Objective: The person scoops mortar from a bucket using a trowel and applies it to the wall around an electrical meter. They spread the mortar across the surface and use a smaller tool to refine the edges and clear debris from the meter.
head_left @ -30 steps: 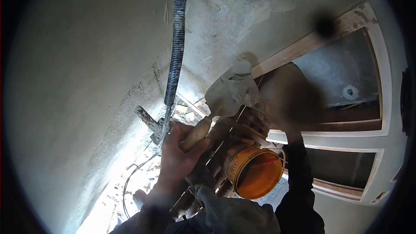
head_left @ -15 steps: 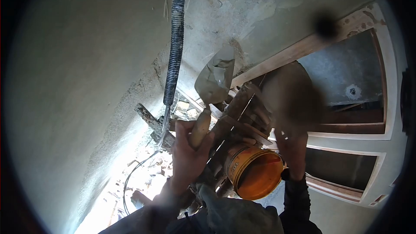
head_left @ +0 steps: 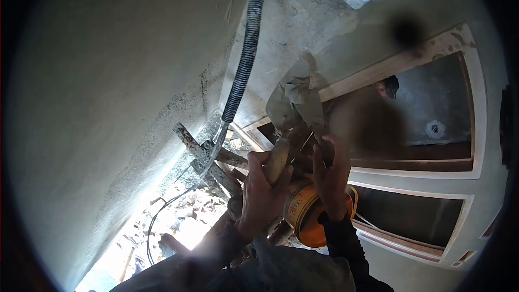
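- The grey wall (head_left: 108,65) on the left is the largest thing in view. Its broad face looks smooth and finished; the rough strip (head_left: 175,105) by the bright gap looks unsmoothed, so I judge the surfacing here partial. How much is left beyond view, I cannot tell.
- The pale frame (head_left: 477,124) stands on the right around a dark-edged opening, with another opening below it.
- The ribbed hose (head_left: 248,48) hangs down near the corner; thin cables run from its lower end past the rough timbers (head_left: 189,141).
- The orange bucket (head_left: 294,208) sits below the hands, its mouth partly hidden by the right forearm. How much it holds, I cannot tell.
- The left hand (head_left: 257,197) has its fingers closed around a wooden handle (head_left: 277,161), which points up and away from the body.
- The right hand (head_left: 335,181) is raised just beside it, fingers bent near a narrow dark piece (head_left: 327,148); whether they grip it, I cannot tell.
- A pale blade (head_left: 278,109) lies beyond the handle, with folded-looking grey matter (head_left: 297,91) close by. The blade does not look clean, though blur hides how much clings to it.
- Smallest is the ragged hole (head_left: 435,128) in the grey face seen through the opening.
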Demonstrator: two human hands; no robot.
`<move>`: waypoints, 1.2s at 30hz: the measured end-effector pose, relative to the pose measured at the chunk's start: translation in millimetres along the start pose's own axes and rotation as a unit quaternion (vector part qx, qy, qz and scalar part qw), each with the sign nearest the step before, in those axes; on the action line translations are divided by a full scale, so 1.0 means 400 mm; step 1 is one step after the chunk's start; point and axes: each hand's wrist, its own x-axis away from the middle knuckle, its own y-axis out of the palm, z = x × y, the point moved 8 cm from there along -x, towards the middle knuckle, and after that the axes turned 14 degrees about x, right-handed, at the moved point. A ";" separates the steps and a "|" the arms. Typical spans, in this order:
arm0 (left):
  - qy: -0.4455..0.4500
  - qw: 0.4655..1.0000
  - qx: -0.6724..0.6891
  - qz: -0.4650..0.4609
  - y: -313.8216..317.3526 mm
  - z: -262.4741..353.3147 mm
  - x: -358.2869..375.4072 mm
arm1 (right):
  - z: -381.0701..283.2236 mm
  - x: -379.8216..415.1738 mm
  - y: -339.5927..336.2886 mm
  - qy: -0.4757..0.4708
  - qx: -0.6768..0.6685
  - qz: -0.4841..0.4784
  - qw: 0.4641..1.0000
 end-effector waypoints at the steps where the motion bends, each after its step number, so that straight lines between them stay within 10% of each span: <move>1: -0.021 0.999 0.035 -0.001 0.000 -0.009 -0.001 | 0.004 0.002 0.005 0.015 -0.035 0.004 0.999; 16: -0.061 0.993 0.102 0.019 -0.029 -0.046 -0.039 | -0.039 -0.365 -0.021 0.065 -0.361 0.001 0.930; 36: -0.071 0.990 0.125 0.006 -0.044 -0.073 -0.042 | 0.027 -0.443 -0.124 0.106 -0.265 0.067 0.956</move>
